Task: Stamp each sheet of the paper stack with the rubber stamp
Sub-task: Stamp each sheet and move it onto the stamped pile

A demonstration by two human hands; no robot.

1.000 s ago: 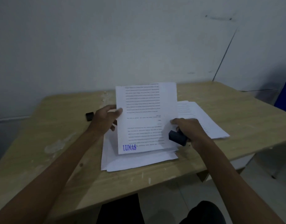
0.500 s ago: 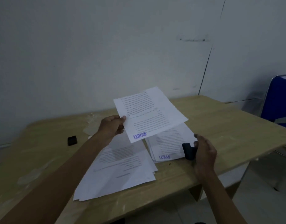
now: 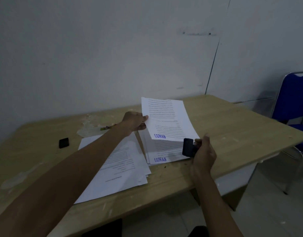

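1. Hard to read: body text on every sheet is too small and blurred for me; only the blue "LUNAS" marks are legible. My left forearm covers part of the unstamped paper stack [image 3: 120,166]. Left fingers are mostly behind the lifted sheet, so I only see the thumb on its front. Stamp face is not visible.
2. L hand [image 3: 134,123] pinches the stamped sheet [image 3: 167,119] at its left edge, held off the table, tilted w/ far end higher. Long axis runs away from me; the "LUNAS" mark sits at the near end, reading upright to me.
3. R hand [image 3: 202,151] grips the rubber stamp [image 3: 188,147], fingers curled round it. Stamp is just left of the R palm, body roughly upright, just below the lifted sheet's near right corner.
4. Stamped pile [image 3: 162,151] lies between the hands, under the lifted sheet; top page shows "LUNAS" at its near edge, long axis away from me.
5. Unstamped stack lies below the L arm, fanned loosely, long axis angled toward near-left.
6. Left of L hand: small black cap [image 3: 63,142] on the wooden table [image 3: 232,127]; a pen-like item [image 3: 107,127] beyond the L wrist, can't tell exactly what. Blue chair [image 3: 296,103] far right of R hand, cut off by frame edge.
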